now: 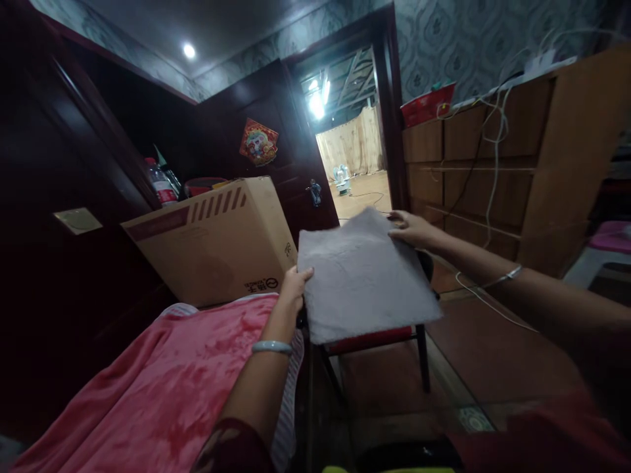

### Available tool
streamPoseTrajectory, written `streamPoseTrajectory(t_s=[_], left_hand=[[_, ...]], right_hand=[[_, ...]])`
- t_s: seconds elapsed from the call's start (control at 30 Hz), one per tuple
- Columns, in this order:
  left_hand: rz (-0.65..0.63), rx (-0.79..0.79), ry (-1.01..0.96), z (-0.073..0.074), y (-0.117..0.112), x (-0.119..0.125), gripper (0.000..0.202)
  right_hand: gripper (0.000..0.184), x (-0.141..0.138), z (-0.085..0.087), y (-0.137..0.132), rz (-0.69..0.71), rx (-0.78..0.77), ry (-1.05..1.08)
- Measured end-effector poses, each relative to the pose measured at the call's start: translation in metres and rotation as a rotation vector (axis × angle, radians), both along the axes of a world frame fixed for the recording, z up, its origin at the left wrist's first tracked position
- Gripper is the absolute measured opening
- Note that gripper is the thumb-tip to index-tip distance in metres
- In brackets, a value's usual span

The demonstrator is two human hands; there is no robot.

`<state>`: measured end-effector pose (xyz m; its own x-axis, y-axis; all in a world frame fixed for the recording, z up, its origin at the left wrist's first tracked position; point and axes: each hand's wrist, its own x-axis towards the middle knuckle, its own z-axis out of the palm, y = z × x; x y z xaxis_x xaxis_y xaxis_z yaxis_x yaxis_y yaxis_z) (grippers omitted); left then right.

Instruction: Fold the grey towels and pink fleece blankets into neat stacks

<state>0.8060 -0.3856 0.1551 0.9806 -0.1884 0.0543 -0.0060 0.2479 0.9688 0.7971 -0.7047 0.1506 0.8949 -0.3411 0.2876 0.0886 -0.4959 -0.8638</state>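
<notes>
A pale grey, roughly square sheet of soft-looking cloth [362, 279] is stretched between my hands, above a chair with a red seat [369, 340] and dark legs. My left hand [296, 289] grips its left edge, thumb on top and fingers underneath. At the far right corner, my right hand [413, 230] pinches the cloth between thumb and fingers. The cloth hides most of the chair. Whether its underside touches the seat I cannot tell. A pale bangle circles my left wrist, a thin silvery one my right.
A pink blanket [197, 381] lies at the left, with a large cardboard box [221, 243] behind it. Beyond stands an open doorway [352, 144] with a dark door [290, 157]. Wooden drawers [488, 151] line the right side, a white cable [493, 190] hanging down them.
</notes>
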Motion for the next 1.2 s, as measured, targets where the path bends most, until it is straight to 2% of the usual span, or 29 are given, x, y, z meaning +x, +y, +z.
streamPoseTrajectory(t_s=[0.1, 0.2, 0.43, 0.57, 0.63, 0.73, 0.8, 0.87, 0.93, 1.0, 1.1, 1.2], left_hand=[[-0.017, 0.012, 0.053, -0.017, 0.004, 0.008, 0.044], [-0.047, -0.005, 0.054, -0.022, 0.011, 0.013, 0.038], [0.001, -0.027, 0.012, -0.027, 0.004, 0.011, 0.040], [0.016, 0.016, -0.050, -0.031, 0.005, 0.010, 0.043], [0.055, 0.146, -0.059, -0.029, 0.009, 0.012, 0.039], [0.232, 0.440, -0.153, -0.019, 0.015, 0.014, 0.032], [0.399, 0.563, -0.281, -0.012, 0.015, 0.012, 0.035], [0.477, 0.689, -0.503, -0.005, 0.009, 0.009, 0.053], [0.410, 0.892, -0.791, -0.002, -0.002, 0.006, 0.073], [0.227, 1.100, -0.977, -0.003, -0.014, 0.005, 0.088], [0.027, 1.321, -1.040, -0.009, -0.027, 0.009, 0.100], [-0.006, 1.394, -1.050, -0.016, -0.029, 0.015, 0.099]], right_hand=[[0.038, 0.010, -0.030, -0.008, -0.010, -0.175, -0.053], [0.033, 0.019, -0.045, -0.015, 0.054, -0.196, -0.154], [0.034, 0.035, -0.044, -0.026, 0.108, -0.108, -0.135], [0.032, 0.031, -0.042, -0.027, 0.036, -0.258, -0.132], [0.032, 0.024, -0.040, -0.026, -0.027, -0.381, -0.108], [0.036, 0.008, -0.031, -0.019, -0.119, -0.548, -0.127], [0.041, -0.001, -0.024, -0.009, -0.079, -0.658, -0.243], [0.047, -0.007, -0.018, 0.005, 0.048, -0.763, -0.380], [0.061, -0.008, -0.015, 0.017, 0.174, -0.862, -0.448], [0.076, -0.005, -0.016, 0.026, 0.276, -0.938, -0.417], [0.081, 0.002, -0.024, 0.029, 0.381, -0.962, -0.318], [0.078, 0.006, -0.031, 0.025, 0.384, -0.938, -0.307]])
